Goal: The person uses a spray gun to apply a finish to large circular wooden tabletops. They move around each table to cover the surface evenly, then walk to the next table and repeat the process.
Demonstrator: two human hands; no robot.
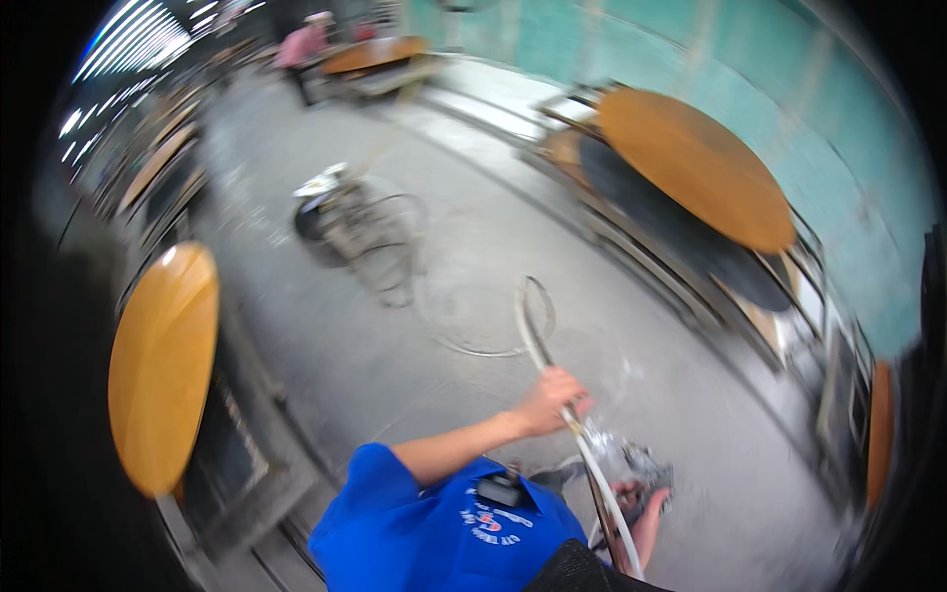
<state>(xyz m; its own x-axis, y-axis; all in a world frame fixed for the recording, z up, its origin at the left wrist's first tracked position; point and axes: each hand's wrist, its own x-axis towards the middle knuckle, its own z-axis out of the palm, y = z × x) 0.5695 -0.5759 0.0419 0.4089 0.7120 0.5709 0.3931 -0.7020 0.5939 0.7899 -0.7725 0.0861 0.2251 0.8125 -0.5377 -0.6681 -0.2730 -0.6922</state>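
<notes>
My left hand (548, 403) is closed around a pale hose (534, 341), out in front of my blue shirt. From that grip the hose runs down past my body and also loops away over the floor. Lower and to the right, my right hand (653, 505) is wrapped about a grey metal tool (643, 468). Motion blur hides the tool's exact kind, though its shape resembles a spray gun. Part of the right forearm is behind the hose and a dark strap.
Ahead on the grey floor stands a dark pot (314, 219) with coiled hoses (390, 261) beside it. Oval wooden tabletops lie on racks, left (166, 370) and right (695, 168). A person in pink (301, 49) stands far off by another tabletop (375, 54). A green wall (750, 59) borders the right.
</notes>
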